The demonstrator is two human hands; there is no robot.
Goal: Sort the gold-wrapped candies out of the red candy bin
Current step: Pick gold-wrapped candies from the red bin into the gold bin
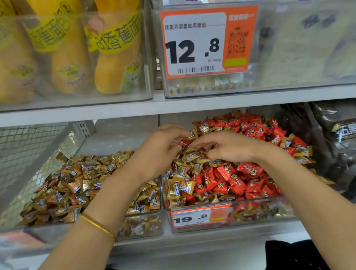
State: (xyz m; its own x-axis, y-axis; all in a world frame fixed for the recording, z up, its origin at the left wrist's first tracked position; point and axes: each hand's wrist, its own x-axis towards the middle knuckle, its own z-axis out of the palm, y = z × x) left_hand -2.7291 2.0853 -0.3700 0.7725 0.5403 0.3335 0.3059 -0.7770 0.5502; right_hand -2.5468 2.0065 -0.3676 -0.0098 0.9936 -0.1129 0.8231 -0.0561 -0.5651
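On a shop's lower shelf, 2 bare hands meet above the red candy bin [278, 210], a clear tub tagged 19.8. In it, gold-wrapped candies [181, 187] lie heaped along the left side and back among the red candies [250, 170]. The left hand [161, 150], a gold bangle [97, 226] on its wrist, curls its fingers over the pile beside a red sweet. The right hand [228, 148] bends its fingertips down onto gold wrappers. Whether either hand actually grips a candy cannot be told. Just beside, on the left, a neighbouring clear bin [140, 224] holds gold-toned wrappers. Above, a 12.8 price tag [205, 41] fronts another tub.
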